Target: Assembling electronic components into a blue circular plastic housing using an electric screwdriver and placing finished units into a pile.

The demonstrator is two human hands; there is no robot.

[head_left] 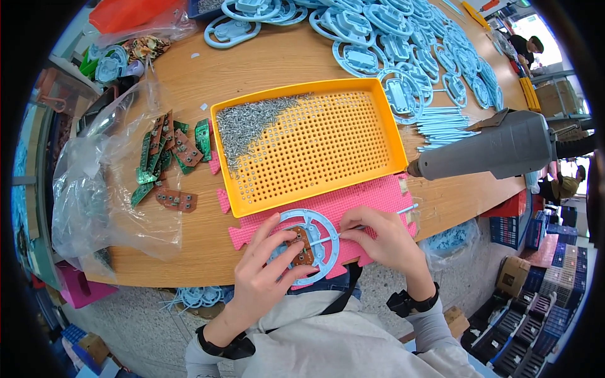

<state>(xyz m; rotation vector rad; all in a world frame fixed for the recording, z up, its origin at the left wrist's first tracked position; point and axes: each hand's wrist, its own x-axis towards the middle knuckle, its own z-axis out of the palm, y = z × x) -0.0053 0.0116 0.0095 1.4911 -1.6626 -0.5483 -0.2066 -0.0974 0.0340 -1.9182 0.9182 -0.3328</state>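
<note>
My left hand [263,271] grips a light-blue ring-shaped plastic housing [322,222] near the table's front edge, its fingers spread across the left side. Inside the ring lies a brown circuit board [306,251], partly covered by those fingers. My right hand [387,242] pinches a thin light-blue plastic rod [407,209] between thumb and fingers. One end of the rod reaches into the ring beside the board; the other sticks out past the hand to the right. Beneath the housing is a pink foam mat [378,194].
A yellow perforated tray [302,203] of screws stands just beyond my hands. A grey power screwdriver [485,151] juts in from the right, near more rods [444,126]. Green and brown circuit boards [179,148] and a clear plastic bag [85,205] lie left. Blue housings [359,58] pile up behind.
</note>
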